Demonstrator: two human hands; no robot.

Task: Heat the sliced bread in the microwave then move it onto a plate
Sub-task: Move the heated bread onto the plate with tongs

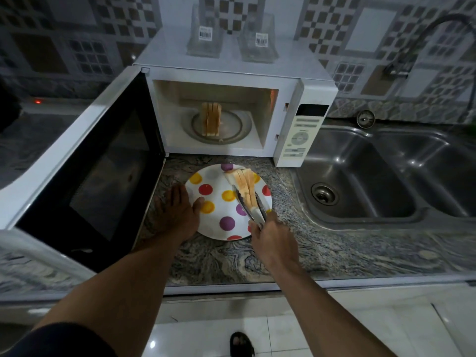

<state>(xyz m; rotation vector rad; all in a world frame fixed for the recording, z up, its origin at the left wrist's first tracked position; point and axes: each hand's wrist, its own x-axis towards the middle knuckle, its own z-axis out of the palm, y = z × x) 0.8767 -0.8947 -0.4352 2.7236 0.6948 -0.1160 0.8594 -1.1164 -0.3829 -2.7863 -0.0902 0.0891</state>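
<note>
A white microwave [304, 94] stands on the counter with its door [85, 161] swung wide to the left. Inside, several bread slices [211, 119] stand upright on the glass turntable [231, 127]. In front sits a white plate [219, 215] with coloured dots. My right hand [273, 240] grips metal tongs [253, 210], which clasp several bread slices [244, 185] lying over the plate's right side. My left hand [177, 212] rests flat at the plate's left rim, thumb on the rim, holding nothing.
A steel double sink [386, 176] with a tap [401, 65] lies to the right. Two clear glass containers [231, 34] stand on the microwave. The open door blocks the left counter. Marbled countertop [334, 251] stretches in front. A sandalled foot [240, 343] shows on the tiled floor.
</note>
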